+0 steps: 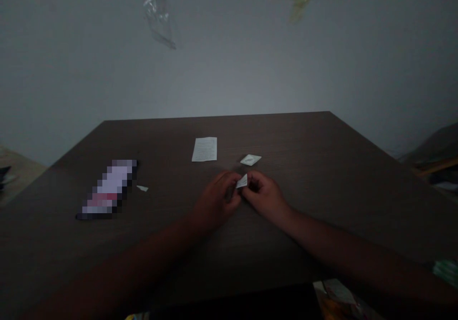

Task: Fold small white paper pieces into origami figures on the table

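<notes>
My left hand (216,201) and my right hand (265,196) meet over the middle of a dark wooden table (322,177). Both pinch a small white packet (242,182) between their fingertips, the fingers curled close together. A second small white packet (251,160) lies flat on the table just beyond my right hand. A white printed paper slip (204,149) lies farther back, a little left of my hands.
A long box with a blurred label (107,190) lies at the left of the table, with a tiny white scrap (142,188) beside it. A grey wall rises behind the table. Clear plastic (157,17) hangs at the top of the view.
</notes>
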The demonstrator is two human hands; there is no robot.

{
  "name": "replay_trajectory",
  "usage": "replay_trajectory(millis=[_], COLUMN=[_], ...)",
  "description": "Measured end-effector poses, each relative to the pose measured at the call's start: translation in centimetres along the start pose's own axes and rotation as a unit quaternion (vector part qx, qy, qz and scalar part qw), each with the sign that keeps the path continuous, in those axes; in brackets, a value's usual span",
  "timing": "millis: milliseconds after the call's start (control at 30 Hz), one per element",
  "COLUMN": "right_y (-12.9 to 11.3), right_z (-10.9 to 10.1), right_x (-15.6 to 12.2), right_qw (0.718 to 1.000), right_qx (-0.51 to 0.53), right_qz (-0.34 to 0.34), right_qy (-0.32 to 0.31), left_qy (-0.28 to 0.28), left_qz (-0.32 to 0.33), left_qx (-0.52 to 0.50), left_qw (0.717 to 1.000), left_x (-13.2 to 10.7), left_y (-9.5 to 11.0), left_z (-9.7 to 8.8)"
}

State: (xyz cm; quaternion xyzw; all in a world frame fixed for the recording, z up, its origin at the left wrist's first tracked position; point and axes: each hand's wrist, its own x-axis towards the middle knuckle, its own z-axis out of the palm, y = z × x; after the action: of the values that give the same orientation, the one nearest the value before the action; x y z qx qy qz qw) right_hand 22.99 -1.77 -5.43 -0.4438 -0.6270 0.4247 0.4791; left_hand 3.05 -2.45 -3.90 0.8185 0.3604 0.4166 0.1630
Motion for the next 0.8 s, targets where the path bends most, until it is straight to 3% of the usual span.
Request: replay_trajectory(millis=[233, 367, 433, 533, 633, 800], right_y=[-0.2, -0.4, -0.4, 0.3, 1.8, 3.8], right_z=[-0.4, -1.9, -3.3, -5.5, -6.8, -6.6], right_x=[0.4, 1.6, 2.5, 4.2, 5.3, 5.9], right_qw=[0.999, 0.997, 0.989, 0.952, 0.931, 0.943], right_qx=[0.005, -0.030, -0.110, -0.252, -0.330, -0.308], right_qz=[-0.012, -0.042, -0.095, -0.172, -0.159, -0.122], right_qy=[-0.044, -0.062, -0.011, 0.023, 0.017, -0.002], left_qy=[0.002, 0.015, 0.029, 0.042, 0.042, 0.039], left_qz=[-0.026, -0.080, -0.119, -0.161, -0.185, -0.195], left_qx=[-0.031, -0.056, -0.075, -0.100, -0.113, -0.114], left_qw=[0.999, 0.995, 0.990, 0.981, 0.975, 0.973], left_x=[0.5, 0.7, 0.8, 0.9, 0.9, 0.9], left_y=[-0.5, -1.6, -2.4, -3.4, -4.0, -4.1], left_z=[-0.5, -0.8, -0.8, -0.9, -0.9, -1.0])
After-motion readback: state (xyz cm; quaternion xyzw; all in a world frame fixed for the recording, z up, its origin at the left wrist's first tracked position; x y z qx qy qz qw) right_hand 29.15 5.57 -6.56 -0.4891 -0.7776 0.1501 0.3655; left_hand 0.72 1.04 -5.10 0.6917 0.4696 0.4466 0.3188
